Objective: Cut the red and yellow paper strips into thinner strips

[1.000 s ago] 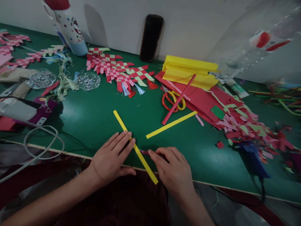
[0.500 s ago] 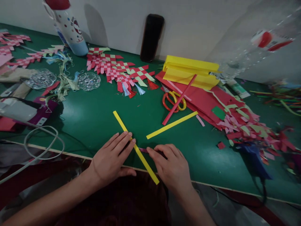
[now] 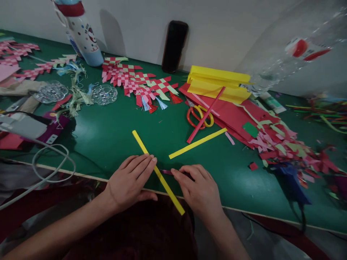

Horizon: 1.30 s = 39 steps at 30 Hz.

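Observation:
My left hand [image 3: 131,177] lies flat with fingers stretched, its fingertips pressing a yellow paper strip [image 3: 169,190] onto the green table. The strip slants from upper left down past the table's front edge. Just right of it, my right hand [image 3: 199,186] is closed on a small purple craft knife [image 3: 167,172]. The thin blade points left toward the strip; whether it touches the paper I cannot tell. A second yellow paper strip [image 3: 197,143] lies beyond my right hand. Behind that are scissors [image 3: 199,113] with red and yellow handles, partly covered by a red paper strip [image 3: 206,115].
Folded yellow paper [image 3: 218,83] rests on red sheets [image 3: 230,119], with paper scraps [image 3: 290,146] to the right. Woven paper fish [image 3: 135,79], a bottle [image 3: 82,34] and a phone [image 3: 175,46] stand or lie along the wall. A white cable [image 3: 54,175] loops at left.
The whole view has shifted slightly. My left hand still presses the strip, and the knife in my right hand sits slightly farther from the strip.

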Tool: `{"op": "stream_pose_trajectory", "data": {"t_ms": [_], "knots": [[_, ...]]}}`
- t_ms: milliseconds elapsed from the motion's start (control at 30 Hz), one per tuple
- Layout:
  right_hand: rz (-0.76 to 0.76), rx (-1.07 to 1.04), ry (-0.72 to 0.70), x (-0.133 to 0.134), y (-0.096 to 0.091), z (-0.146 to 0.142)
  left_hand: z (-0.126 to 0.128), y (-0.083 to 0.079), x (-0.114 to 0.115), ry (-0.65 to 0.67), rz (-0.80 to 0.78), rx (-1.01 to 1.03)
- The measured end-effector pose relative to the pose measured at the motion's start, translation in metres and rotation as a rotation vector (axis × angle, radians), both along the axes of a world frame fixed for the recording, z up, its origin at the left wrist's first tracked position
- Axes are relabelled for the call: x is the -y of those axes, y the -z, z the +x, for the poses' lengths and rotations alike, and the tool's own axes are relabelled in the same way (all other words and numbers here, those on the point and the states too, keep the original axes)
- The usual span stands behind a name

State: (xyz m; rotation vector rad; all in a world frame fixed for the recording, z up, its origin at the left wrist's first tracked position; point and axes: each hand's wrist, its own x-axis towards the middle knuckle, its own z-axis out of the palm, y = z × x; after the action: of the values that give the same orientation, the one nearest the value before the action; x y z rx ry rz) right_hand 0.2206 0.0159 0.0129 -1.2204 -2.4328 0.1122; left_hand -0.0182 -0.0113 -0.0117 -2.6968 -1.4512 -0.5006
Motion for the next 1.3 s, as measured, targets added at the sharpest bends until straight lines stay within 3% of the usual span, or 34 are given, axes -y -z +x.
{"op": "stream_pose_trajectory", "data": {"t_ms": [233, 500, 1300], "knots": [[-0.014, -0.018, -0.02, 0.005, -0.003, 0.004, -0.005, -0.001, 0.0, 0.01, 0.029, -0.005], [0.019, 0.002, -0.063, -0.001, 0.0, -0.001, -0.007, 0.009, -0.001, -0.001, 0.066, -0.007], [0.027, -0.003, -0.075, -0.011, 0.001, -0.002, -0.007, 0.008, -0.001, 0.008, 0.046, -0.004]]}}
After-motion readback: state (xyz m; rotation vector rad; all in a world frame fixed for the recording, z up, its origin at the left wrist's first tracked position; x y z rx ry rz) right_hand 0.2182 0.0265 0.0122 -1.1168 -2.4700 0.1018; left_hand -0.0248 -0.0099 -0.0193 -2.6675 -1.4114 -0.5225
